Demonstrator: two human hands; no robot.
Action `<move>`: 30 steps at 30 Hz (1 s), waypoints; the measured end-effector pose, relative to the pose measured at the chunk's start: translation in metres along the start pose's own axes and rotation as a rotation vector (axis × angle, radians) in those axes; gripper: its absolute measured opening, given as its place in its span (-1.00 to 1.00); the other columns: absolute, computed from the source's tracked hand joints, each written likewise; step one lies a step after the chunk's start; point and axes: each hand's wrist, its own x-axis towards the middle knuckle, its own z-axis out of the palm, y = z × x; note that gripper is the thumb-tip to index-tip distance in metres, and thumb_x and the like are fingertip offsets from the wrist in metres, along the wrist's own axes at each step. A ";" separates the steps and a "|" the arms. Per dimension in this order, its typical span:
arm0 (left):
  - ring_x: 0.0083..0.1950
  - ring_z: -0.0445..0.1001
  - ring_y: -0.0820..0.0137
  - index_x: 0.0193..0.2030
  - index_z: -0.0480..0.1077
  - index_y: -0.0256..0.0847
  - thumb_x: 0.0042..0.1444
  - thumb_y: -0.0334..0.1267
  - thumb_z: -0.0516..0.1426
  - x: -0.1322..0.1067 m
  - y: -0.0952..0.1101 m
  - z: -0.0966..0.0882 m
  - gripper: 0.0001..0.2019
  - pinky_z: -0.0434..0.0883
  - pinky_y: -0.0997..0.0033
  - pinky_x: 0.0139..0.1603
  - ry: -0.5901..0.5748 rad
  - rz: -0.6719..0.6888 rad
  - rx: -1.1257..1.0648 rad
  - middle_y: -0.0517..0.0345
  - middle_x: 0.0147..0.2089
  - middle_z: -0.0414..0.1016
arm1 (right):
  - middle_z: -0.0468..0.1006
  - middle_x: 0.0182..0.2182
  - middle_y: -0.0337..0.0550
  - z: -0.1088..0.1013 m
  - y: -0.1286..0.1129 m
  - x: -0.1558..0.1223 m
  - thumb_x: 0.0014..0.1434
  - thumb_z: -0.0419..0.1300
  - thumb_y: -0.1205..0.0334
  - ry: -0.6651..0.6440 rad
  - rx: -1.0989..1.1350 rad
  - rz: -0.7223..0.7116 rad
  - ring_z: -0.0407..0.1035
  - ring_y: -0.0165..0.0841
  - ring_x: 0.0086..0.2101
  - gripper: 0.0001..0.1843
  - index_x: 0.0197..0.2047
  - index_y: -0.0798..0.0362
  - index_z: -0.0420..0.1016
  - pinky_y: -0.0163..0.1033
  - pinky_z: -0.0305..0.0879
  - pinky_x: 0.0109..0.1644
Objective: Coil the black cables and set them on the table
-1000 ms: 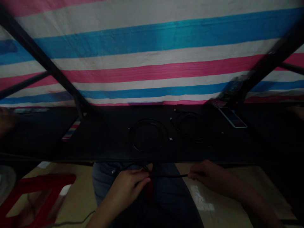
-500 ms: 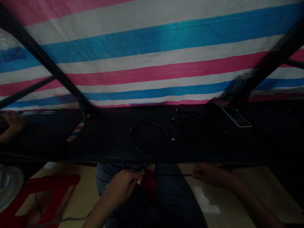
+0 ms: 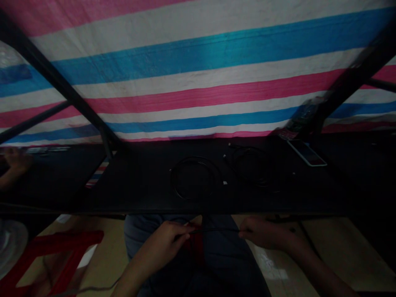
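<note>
A thin black cable (image 3: 216, 229) runs level between my two hands, just below the table's front edge and above my lap. My left hand (image 3: 175, 237) pinches it on the left side. On the other end of the stretch, my right hand (image 3: 256, 232) is closed around it. Darkness hides where the rest of this cable goes. On the black table (image 3: 136, 177) in front of me lies a coiled black cable (image 3: 198, 157), its light plug end pointing right. Beside it is a second coil of black cable (image 3: 261, 182), with two connector tips at its left.
A smartphone (image 3: 306, 152) and a crumpled clear plastic bag (image 3: 305, 113) lie at the table's back right. Dark metal posts (image 3: 71, 93) slant up on both sides before a striped sheet (image 3: 198, 90). Another person's hand (image 3: 17, 161) rests at far left, above a red stool (image 3: 68, 243).
My right hand has come left toward my left hand, so the span of cable between them is shorter. The coils and the phone stay put.
</note>
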 end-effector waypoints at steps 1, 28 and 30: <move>-0.04 0.64 0.25 0.06 0.62 -0.04 0.33 -0.37 0.05 0.000 0.000 0.001 -0.65 0.45 0.35 -0.04 0.000 -0.025 0.010 0.10 -0.04 0.71 | 0.58 -0.47 -0.13 0.001 -0.002 0.001 0.21 0.19 0.30 -0.019 -0.013 -0.018 0.41 -0.32 -0.43 -0.77 -0.43 0.12 0.62 -0.26 0.19 -0.34; -0.05 0.59 0.28 -0.17 0.65 -0.08 0.22 -0.41 0.11 0.017 0.006 0.033 -0.73 0.38 0.40 -0.05 -0.097 -0.074 0.021 0.16 -0.13 0.69 | 0.71 -0.27 -0.19 0.023 -0.056 0.019 0.18 0.13 0.39 -0.092 0.101 -0.231 0.51 -0.30 -0.24 -0.71 -0.23 0.00 0.71 -0.28 0.27 -0.16; -0.05 0.59 0.29 -0.13 0.64 -0.09 0.22 -0.38 0.12 0.013 0.002 0.026 -0.75 0.39 0.40 -0.03 -0.078 -0.093 -0.010 0.16 -0.11 0.69 | 0.71 -0.26 -0.14 0.018 -0.044 0.020 0.15 0.15 0.40 -0.055 0.022 -0.149 0.51 -0.27 -0.23 -0.72 -0.25 0.02 0.71 -0.27 0.25 -0.18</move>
